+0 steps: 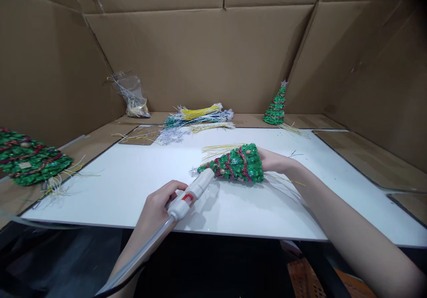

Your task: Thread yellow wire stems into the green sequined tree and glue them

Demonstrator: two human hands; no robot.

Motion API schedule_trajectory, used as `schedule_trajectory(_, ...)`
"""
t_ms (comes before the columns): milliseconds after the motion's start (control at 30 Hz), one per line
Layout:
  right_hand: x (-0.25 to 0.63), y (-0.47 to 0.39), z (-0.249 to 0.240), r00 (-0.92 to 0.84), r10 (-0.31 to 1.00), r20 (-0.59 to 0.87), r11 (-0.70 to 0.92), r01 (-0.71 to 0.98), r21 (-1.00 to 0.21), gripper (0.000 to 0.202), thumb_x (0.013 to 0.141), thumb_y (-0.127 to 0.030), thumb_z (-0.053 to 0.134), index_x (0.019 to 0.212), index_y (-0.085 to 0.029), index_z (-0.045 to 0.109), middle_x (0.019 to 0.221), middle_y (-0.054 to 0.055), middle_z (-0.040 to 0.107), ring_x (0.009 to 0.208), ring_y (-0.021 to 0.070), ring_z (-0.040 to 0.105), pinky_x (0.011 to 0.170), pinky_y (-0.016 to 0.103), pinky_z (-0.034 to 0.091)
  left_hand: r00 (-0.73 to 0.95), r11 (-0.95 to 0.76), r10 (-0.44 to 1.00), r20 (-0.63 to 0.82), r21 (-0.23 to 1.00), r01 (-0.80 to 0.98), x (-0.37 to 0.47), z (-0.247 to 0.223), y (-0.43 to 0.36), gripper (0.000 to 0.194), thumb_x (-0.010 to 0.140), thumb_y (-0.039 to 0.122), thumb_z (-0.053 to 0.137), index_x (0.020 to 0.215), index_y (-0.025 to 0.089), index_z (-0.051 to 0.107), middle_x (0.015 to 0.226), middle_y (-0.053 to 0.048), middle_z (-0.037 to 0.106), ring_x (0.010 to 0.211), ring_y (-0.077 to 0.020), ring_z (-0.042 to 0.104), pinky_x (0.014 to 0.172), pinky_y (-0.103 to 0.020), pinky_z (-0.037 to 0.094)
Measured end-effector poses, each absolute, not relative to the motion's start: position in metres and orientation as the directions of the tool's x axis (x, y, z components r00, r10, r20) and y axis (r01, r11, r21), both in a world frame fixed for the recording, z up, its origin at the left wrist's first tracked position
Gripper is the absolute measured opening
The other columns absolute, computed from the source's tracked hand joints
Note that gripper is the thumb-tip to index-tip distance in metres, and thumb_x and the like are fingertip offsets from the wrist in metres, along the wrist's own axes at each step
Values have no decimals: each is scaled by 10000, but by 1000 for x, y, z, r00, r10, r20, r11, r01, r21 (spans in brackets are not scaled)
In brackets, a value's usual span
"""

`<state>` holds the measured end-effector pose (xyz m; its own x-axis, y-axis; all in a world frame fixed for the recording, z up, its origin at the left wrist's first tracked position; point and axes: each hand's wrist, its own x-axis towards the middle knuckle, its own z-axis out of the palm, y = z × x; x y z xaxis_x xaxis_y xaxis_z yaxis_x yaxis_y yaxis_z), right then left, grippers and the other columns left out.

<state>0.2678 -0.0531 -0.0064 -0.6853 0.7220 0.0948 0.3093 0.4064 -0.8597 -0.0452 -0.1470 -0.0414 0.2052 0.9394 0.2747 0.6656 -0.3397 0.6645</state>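
Can't see most fingers of right hand [272, 161] behind held tree [238, 164]. Can't make out nozzle of glue gun [191, 195]. Can't see top of left tree [31, 160], off left edge. Can't identify lower contents of far-left bag [131, 91].

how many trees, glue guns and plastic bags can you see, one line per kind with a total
Shiny green cone-shaped trees with red garlands: 3 (one cut off by the left edge)
White plastic glue gun: 1
Clear plastic bag: 1
Total: 5
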Motion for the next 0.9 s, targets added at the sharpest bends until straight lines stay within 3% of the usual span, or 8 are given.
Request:
schedule_trajectory(367, 267, -53, -6, -691, 718, 86, 401, 309, -863, 425, 720, -286, 727, 1117, -145, 668, 1177, 94, 699, 1120, 293, 622, 964, 398, 522, 196, -340, 935, 297, 584, 738, -39, -32, -151, 175, 818, 368, 542, 801, 200, 589, 654, 35, 572, 552, -117, 458, 550, -215, 331)
schedule_trajectory(733, 268, -52, -8, -696, 714, 83, 398, 305, -865, 347, 731, -305, 721, 1038, -149, 682, 1149, 95, 711, 1156, 311, 600, 997, 420, 498, 174, -282, 956, 237, 565, 775, -39, -36, -151, 85, 758, 296, 528, 780, 214, 518, 667, 51, 582, 578, -127, 478, 560, -214, 324)
schedule_trajectory(900, 268, -52, -8, -689, 718, 95, 410, 309, -858, 414, 724, -300, 722, 1100, -137, 668, 1176, 105, 700, 1133, 312, 616, 963, 420, 520, 177, -277, 958, 225, 568, 775, -38, -34, -152, 80, 763, 292, 512, 777, 213, 506, 680, 48, 575, 588, -126, 468, 567, -217, 322)
